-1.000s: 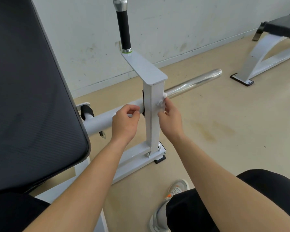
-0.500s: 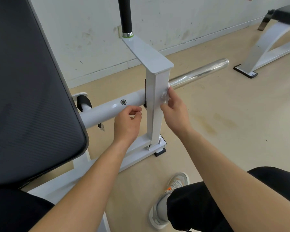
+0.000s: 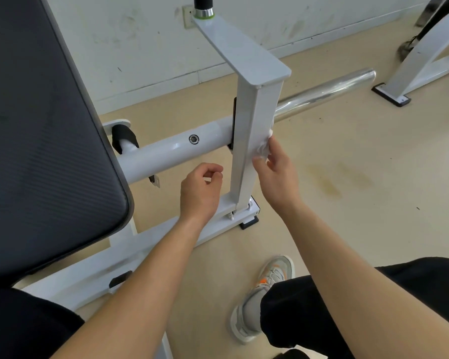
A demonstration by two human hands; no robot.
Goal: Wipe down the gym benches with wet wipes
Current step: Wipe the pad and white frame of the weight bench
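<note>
Our right hand (image 3: 275, 174) pinches the bunched wet wipe (image 3: 263, 149) against the white upright post (image 3: 246, 141), pressing sideways so it scrubs the painted face. Our left hand (image 3: 200, 190), just across the post from that grip, hangs loosely curled and empty (apparently spare).

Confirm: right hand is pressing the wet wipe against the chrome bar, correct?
Wrong on the surface. The head view shows the right hand pressing the wet wipe against the white upright post, not the chrome bar, which sticks out behind the post.
</note>
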